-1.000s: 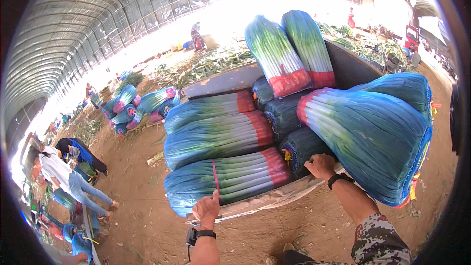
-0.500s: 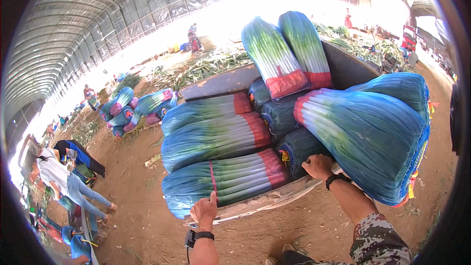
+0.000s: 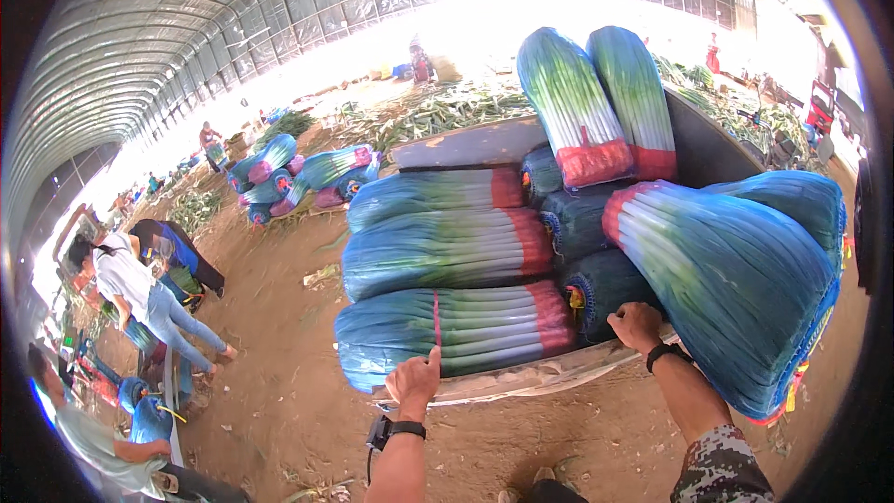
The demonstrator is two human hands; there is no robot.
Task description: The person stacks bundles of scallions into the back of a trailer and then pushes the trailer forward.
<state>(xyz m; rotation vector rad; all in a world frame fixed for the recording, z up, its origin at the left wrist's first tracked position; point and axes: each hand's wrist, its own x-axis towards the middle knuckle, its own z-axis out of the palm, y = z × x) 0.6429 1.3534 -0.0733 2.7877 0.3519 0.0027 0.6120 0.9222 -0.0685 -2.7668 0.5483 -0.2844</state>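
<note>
1. At the far left I see a person in a white top bending over on the dirt floor, well apart from the cart.
2. Beyond them, a pile of blue-wrapped bundles lies on the ground near the left side of the cart.
3. My left hand rests at the cart's near edge, fingers curled together against the lowest bundle, by its thin red strap. A black watch sits on that wrist.
4. That lowest bundle lies flat along the near edge of the flatbed cart, its red band toward the right; two more like it are stacked just behind.
5. My right hand sits at the near right part of the cart, fingers bent and pressed on a dark round bundle end; whether they pinch anything I cannot tell.
6. A big bundle tilts over the cart's right edge, just beside that hand.
7. Two upright bundles lean at the far right corner.
</note>
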